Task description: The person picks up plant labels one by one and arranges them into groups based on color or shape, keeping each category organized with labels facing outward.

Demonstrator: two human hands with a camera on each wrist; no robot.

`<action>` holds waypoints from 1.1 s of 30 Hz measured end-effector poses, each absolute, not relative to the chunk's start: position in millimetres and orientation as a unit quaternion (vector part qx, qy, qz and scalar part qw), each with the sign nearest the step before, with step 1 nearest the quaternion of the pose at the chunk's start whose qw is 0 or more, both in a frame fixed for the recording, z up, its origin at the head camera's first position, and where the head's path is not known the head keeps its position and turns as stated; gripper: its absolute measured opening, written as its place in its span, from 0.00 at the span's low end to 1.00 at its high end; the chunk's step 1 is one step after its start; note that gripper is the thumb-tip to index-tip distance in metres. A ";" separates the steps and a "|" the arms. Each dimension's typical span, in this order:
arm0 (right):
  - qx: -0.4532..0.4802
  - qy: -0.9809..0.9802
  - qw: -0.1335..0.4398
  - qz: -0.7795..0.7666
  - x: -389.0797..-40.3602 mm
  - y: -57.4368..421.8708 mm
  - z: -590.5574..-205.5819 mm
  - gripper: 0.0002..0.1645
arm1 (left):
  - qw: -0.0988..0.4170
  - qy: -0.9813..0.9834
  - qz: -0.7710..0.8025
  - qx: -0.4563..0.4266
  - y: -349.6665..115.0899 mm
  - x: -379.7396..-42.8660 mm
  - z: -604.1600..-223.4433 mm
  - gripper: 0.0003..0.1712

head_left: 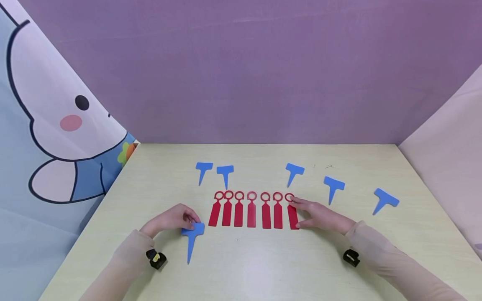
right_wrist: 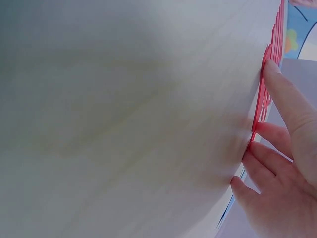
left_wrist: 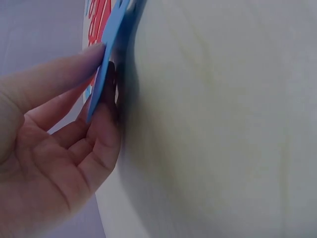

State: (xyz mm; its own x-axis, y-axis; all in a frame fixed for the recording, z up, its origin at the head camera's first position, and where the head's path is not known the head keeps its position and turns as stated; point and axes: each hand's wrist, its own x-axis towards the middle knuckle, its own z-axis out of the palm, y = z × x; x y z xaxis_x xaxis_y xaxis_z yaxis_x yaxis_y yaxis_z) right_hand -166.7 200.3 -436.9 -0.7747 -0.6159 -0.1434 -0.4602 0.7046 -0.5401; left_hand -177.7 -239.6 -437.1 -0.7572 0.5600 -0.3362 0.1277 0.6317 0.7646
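Note:
My left hand (head_left: 175, 218) pinches the wide top of a blue T-shaped plant label (head_left: 191, 240) between thumb and fingers, the label's pointed stem aimed toward me. In the left wrist view, the label (left_wrist: 106, 59) is seen almost edge-on, close over the table, with fingers beneath it. My right hand (head_left: 320, 213) rests with outstretched fingers on the rightmost red ring-topped tag (head_left: 292, 216): thumb at its lower end, fingertips by its ring. Several more red tags (head_left: 251, 215) lie in a row to its left, rings pointing away from me.
Beyond the red row lie two blue labels on the left (head_left: 204, 167) and three on the right (head_left: 295, 170), spread at varied angles. A purple wall (head_left: 263, 83) closes off the back of the pale wooden table (head_left: 241, 276). Each wrist wears a black strap piece (head_left: 351, 257).

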 end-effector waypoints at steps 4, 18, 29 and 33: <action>-0.296 0.909 0.158 -0.246 -166.2 200.1 -436.1 0.40 | 0.277 0.862 0.372 0.203 -238.7 -176.6 -437.8 0.08; -0.293 0.911 0.157 -0.242 -166.6 200.2 -436.2 0.40 | 0.253 0.877 0.353 0.204 -234.5 -172.2 -433.8 0.06; -0.294 0.911 0.157 -0.242 -167.4 200.1 -437.8 0.40 | 0.217 0.881 0.346 0.239 -236.6 -172.2 -439.3 0.04; -0.294 0.911 0.157 -0.242 -167.6 200.2 -438.1 0.40 | 0.212 0.886 0.335 0.239 -236.2 -172.0 -438.6 0.04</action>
